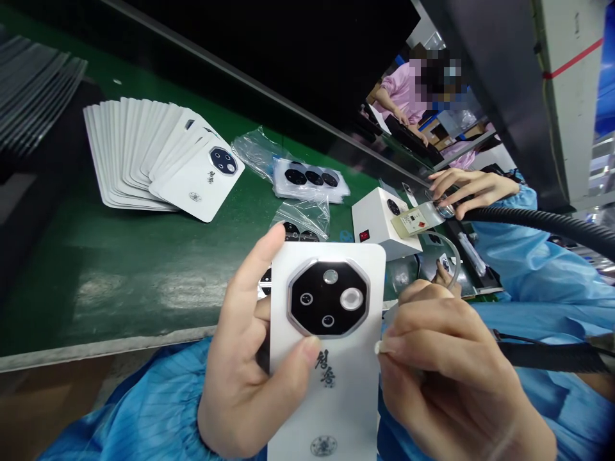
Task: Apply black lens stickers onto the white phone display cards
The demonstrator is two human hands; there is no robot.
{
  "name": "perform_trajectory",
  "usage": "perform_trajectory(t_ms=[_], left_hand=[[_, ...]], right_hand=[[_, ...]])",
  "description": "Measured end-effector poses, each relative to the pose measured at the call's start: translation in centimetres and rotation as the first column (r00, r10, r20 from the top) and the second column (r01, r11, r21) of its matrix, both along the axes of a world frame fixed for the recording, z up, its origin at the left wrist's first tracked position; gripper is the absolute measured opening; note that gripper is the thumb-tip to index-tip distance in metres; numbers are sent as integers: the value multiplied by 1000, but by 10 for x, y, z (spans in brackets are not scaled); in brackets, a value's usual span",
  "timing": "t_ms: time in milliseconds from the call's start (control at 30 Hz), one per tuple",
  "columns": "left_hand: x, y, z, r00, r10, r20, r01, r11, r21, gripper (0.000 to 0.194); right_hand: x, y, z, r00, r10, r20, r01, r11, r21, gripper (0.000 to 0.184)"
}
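Currently, a white phone cover [346, 390] is gripped by the left hand [240, 365]. A white-tipped tool [378, 347] is pinched by the right hand [451, 378].

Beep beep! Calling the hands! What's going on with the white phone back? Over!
Left hand gripping phone back. Right hand pinching white tip by its edge. Co-worker's hand beyond, apart.

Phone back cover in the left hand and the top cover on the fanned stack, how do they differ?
The held cover is gripped in the left hand, while the stack's top cover lies on the green mat. The held cover is alone; the stack's top cover overlaps others. Both are white, with a black octagonal camera island and black calligraphy.
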State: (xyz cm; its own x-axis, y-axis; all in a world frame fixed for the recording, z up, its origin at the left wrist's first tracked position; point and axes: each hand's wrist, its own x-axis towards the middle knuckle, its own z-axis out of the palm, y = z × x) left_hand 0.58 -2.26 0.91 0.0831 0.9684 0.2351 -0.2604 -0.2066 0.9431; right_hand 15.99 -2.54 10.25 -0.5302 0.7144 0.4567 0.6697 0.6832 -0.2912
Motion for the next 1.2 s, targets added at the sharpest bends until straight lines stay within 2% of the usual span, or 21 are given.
perform_trajectory(t_ms=[233,433,600,733,900,1200], left_hand=[[-1,3,2,998,-54,44,55,998,-27,72],[0,5,6,994,-75,86,75,997,-2,72],[3,4,5,1000,3,-28,-2,999,50,72],[4,3,3,997,8,-76,0,996,93,74],[9,0,1,983,94,-157,-70,985,155,76],[11,5,-7,942,124,-312,-15,944,330,83]], right_hand=[[-5,0,-3,998,-39,53,36,998,53,16],[-17,-3,-11,979,-170,-111,182,978,100,13],[-11,1,-5,998,-61,28,58,992,111,16],[-11,1,-9,997,-75,5,74,987,144,14],[-18,1,-18,990,-140,14,136,976,169,14],[-21,9,-26,990,-138,31,129,970,204,10]])
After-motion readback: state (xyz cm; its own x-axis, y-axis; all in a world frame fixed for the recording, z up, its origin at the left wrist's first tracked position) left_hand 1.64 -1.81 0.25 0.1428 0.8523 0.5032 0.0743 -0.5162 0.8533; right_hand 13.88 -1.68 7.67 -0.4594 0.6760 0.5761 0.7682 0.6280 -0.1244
